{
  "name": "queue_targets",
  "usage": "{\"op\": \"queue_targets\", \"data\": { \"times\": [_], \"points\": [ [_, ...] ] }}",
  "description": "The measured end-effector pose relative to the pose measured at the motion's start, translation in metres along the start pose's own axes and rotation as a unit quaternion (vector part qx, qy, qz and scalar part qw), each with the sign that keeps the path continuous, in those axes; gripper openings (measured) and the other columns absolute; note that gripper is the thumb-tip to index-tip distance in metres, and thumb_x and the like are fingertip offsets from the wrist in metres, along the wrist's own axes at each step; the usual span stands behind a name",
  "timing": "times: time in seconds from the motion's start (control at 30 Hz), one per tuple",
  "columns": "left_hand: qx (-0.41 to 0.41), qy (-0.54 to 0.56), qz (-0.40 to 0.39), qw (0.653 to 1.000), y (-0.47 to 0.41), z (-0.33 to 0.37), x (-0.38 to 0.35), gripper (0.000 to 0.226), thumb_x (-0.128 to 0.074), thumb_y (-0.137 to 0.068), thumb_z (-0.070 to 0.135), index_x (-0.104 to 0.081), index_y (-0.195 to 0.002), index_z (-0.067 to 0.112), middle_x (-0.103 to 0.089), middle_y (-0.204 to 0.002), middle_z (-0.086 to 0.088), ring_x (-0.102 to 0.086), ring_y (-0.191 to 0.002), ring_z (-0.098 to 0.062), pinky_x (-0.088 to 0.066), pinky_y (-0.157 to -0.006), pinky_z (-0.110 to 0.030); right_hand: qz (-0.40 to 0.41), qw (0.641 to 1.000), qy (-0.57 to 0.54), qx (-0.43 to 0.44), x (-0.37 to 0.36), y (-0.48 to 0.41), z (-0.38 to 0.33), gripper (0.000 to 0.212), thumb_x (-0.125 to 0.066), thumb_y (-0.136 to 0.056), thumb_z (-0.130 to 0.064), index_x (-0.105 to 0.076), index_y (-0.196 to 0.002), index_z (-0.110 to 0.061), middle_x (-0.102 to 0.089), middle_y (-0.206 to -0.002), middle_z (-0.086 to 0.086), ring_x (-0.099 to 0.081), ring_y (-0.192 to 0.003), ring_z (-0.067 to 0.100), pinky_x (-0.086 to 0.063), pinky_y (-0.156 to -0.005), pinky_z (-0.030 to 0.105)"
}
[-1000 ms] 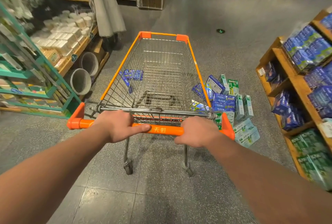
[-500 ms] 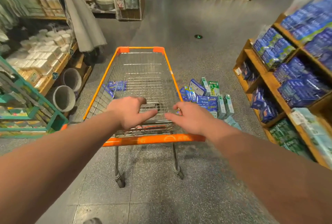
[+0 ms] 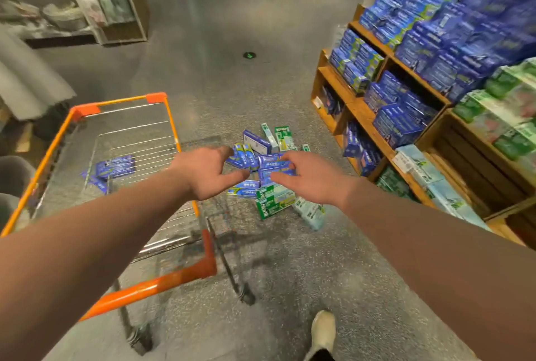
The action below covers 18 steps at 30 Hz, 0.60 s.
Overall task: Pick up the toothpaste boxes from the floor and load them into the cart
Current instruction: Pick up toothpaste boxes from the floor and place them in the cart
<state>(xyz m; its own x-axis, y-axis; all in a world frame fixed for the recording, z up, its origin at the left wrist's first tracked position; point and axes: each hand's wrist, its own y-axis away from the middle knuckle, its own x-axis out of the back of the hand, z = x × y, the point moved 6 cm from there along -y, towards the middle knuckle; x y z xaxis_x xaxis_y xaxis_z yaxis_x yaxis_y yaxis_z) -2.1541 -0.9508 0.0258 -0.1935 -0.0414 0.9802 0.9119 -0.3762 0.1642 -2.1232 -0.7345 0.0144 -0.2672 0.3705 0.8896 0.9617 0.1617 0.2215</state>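
A heap of blue and green toothpaste boxes (image 3: 272,198) lies on the grey floor, just right of the cart. The wire cart with orange trim (image 3: 171,123) stands at the left; a few blue boxes (image 3: 116,166) lie in its basket. My left hand (image 3: 207,176) and my right hand (image 3: 311,179) reach forward side by side above the heap, fingers spread and relaxed, holding nothing. Neither hand touches the cart's orange handle (image 3: 156,285). The hands cover part of the heap.
Wooden shelves (image 3: 359,111) stacked with blue and green boxes line the right side, close to the heap. My shoe (image 3: 323,331) is on the floor at the bottom. Shelving with goods stands at the far left and back.
Both hands let go of the cart handle and reached forward to the right over the heap. The view swung right, so the cart now sits at the left.
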Motion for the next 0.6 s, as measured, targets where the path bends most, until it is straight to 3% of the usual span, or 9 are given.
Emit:
{"op": "queue_targets", "data": {
  "times": [0.2, 0.3, 0.4, 0.5, 0.6],
  "points": [
    [0.021, -0.012, -0.046, 0.999, -0.122, 0.046, -0.035, 0.088, -0.032, -0.084, 0.087, -0.047, -0.142, 0.023, -0.065, -0.130, -0.014, -0.061, -0.119, -0.034, -0.052, -0.093, -0.042, -0.034, 0.999, -0.009, 0.008, 0.028, -0.090, 0.114, 0.063, -0.051, -0.095, -0.067, -0.053, -0.139, -0.023, -0.060, -0.134, 0.006, -0.059, -0.117, 0.026, -0.048, -0.096, 0.039],
    [0.044, -0.012, -0.070, 0.997, -0.177, 0.057, -0.052, 0.090, -0.032, -0.081, 0.087, -0.048, -0.140, 0.022, -0.066, -0.124, -0.015, -0.063, -0.115, -0.035, -0.052, -0.088, -0.042, -0.057, 0.998, -0.001, 0.014, 0.035, -0.140, 0.155, 0.068, -0.051, -0.096, -0.066, -0.045, -0.148, -0.024, -0.057, -0.142, 0.006, -0.057, -0.124, 0.027, -0.046, -0.100, 0.037],
    [0.056, -0.004, -0.088, 0.995, -0.229, 0.060, -0.073, 0.084, -0.039, -0.086, 0.083, -0.046, -0.144, 0.022, -0.064, -0.131, -0.014, -0.062, -0.118, -0.035, -0.052, -0.089, -0.039, -0.102, 0.995, 0.010, 0.013, 0.032, -0.198, 0.190, 0.077, -0.052, -0.096, -0.065, -0.034, -0.156, -0.020, -0.053, -0.148, 0.006, -0.054, -0.128, 0.027, -0.042, -0.093, 0.029],
    [0.060, 0.009, -0.117, 0.991, -0.280, 0.058, -0.097, 0.077, -0.046, -0.091, 0.075, -0.042, -0.148, 0.024, -0.060, -0.139, -0.012, -0.059, -0.124, -0.033, -0.047, -0.090, -0.038, -0.146, 0.989, 0.023, 0.007, 0.018, -0.252, 0.219, 0.082, -0.051, -0.097, -0.064, -0.025, -0.161, -0.019, -0.039, -0.160, 0.005, -0.043, -0.142, 0.025, -0.035, -0.109, 0.029],
    [0.062, 0.013, -0.144, 0.988, -0.335, 0.045, -0.129, 0.088, -0.042, -0.081, 0.083, -0.043, -0.147, 0.026, -0.059, -0.141, -0.008, -0.059, -0.124, -0.031, -0.050, -0.094, -0.040, -0.135, 0.990, 0.043, 0.004, 0.000, -0.308, 0.246, 0.074, -0.053, -0.097, -0.062, -0.032, -0.158, -0.025, -0.044, -0.157, 0.003, -0.045, -0.139, 0.025, -0.038, -0.105, 0.030]
  ]
}}
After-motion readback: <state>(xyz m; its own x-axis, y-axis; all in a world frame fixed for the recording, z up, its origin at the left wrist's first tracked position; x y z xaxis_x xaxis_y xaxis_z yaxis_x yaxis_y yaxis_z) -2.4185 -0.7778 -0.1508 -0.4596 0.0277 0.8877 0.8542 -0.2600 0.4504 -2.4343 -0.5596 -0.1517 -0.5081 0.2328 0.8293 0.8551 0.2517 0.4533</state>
